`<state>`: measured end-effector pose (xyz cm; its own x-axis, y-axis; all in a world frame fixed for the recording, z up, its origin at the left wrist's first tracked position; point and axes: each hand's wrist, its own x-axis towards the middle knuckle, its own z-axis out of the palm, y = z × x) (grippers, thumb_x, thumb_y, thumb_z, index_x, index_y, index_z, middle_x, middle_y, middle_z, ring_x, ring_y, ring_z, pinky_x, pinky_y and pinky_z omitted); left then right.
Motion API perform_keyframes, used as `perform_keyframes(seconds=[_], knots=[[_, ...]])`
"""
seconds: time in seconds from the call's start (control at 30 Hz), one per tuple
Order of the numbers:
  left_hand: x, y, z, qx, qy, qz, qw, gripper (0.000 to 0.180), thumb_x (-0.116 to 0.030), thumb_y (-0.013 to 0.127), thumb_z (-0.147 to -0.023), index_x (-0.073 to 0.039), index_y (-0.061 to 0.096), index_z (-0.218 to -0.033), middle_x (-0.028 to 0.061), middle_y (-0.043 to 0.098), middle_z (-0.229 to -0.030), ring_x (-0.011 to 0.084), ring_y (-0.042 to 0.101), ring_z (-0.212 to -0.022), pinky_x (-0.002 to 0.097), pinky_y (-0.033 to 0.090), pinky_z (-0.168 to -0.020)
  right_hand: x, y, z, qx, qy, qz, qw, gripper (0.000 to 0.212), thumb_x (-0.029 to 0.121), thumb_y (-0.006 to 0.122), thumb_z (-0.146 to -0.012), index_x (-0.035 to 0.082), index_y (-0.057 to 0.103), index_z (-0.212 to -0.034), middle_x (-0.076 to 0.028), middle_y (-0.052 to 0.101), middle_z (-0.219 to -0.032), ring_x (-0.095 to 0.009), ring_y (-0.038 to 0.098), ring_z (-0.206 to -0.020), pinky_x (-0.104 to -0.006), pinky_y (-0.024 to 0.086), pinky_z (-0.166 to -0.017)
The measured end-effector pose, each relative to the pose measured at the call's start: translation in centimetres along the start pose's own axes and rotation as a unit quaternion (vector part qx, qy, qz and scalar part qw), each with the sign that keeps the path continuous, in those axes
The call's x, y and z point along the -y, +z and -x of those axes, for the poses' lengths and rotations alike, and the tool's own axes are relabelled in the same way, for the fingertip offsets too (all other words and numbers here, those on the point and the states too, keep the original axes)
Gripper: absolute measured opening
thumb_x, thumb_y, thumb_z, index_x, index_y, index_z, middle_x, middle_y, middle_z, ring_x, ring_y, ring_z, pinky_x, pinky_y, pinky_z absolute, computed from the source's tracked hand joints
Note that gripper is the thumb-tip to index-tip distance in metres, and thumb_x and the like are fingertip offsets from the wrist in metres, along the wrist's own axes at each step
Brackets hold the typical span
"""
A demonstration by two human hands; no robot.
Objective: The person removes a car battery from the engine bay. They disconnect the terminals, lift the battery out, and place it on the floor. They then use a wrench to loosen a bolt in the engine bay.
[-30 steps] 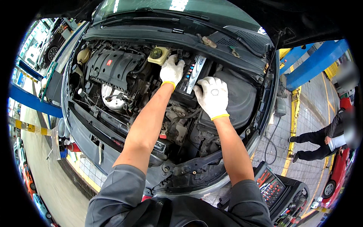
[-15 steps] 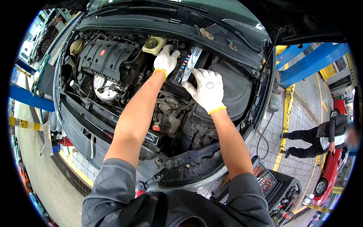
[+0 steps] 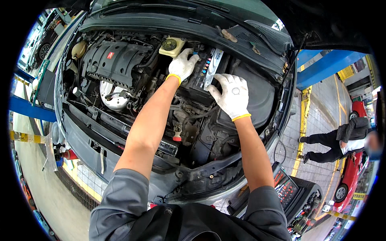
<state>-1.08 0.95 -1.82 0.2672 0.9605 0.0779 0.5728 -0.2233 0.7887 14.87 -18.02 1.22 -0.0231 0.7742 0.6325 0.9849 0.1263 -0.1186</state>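
Observation:
A black car battery with a light label strip along its top sits in the engine bay, between my two hands. My left hand, in a white knit glove with a yellow cuff, is closed over the battery's left side, close to the yellowish fluid reservoir with its dark cap. On the opposite side my right hand, gloved alike, grips the battery's right edge, thumb toward the near corner. Some fingertips of both hands are hidden. Beside the right hand lies a large black plastic housing.
The black engine cover lies left of my arms. A brown object rests on the cowl below the windscreen. An open toolbox stands at the lower right. Blue lift arms flank the car. Another person stands near a red car.
The view has shifted slightly, so the engine bay appears farther right. Both hands stay at the battery's sides. The person at the right has moved an arm.

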Motion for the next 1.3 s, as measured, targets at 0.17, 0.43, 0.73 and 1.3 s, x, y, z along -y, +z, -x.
perform_keyframes(seconds=[0.17,0.43,0.73,1.3], knots=[[-1.3,0.5,-0.4,-0.001,-0.029,-0.057,0.998,0.063,-0.052,0.068,-0.096,-0.008,0.069,-0.142,0.0211,0.074,-0.137,0.0389,0.069,-0.128,0.0449,0.052,-0.110,0.2,-0.2,-0.3,0.023,0.012,0.017,1.000,0.040,0.042,0.082,-0.089,0.017,0.075,-0.119,-0.003,0.076,-0.112,-0.027,0.070,-0.107,-0.0444,0.049,-0.100],[-1.0,1.9,-0.4,-0.077,-0.030,0.069,0.994,0.052,-0.043,0.076,-0.092,-0.009,0.073,-0.131,0.0179,0.079,-0.123,0.0393,0.073,-0.118,0.0467,0.055,-0.103,0.4,0.0,-0.3,0.039,0.023,0.028,0.999,0.037,0.043,0.079,-0.092,0.017,0.075,-0.118,-0.003,0.076,-0.114,-0.028,0.070,-0.110,-0.0453,0.049,-0.102],[-0.7,1.6,-0.1,-0.080,-0.017,0.078,0.994,0.048,-0.041,0.073,-0.093,-0.013,0.074,-0.132,0.0178,0.079,-0.123,0.0391,0.072,-0.119,0.0469,0.055,-0.104,0.9,0.2,-0.7,0.048,0.019,0.034,0.998,0.035,0.041,0.082,-0.091,0.017,0.076,-0.116,-0.004,0.077,-0.110,-0.029,0.071,-0.106,-0.0455,0.050,-0.099],[-1.1,2.1,0.6,-0.114,-0.052,0.063,0.990,0.035,-0.041,0.077,-0.093,-0.021,0.078,-0.121,0.0130,0.079,-0.114,0.0381,0.066,-0.117,0.0505,0.052,-0.100,1.4,1.4,-0.6,0.093,0.015,0.075,0.993,0.027,0.032,0.080,-0.093,0.015,0.079,-0.114,-0.007,0.078,-0.111,-0.031,0.071,-0.106,-0.0436,0.050,-0.099]])
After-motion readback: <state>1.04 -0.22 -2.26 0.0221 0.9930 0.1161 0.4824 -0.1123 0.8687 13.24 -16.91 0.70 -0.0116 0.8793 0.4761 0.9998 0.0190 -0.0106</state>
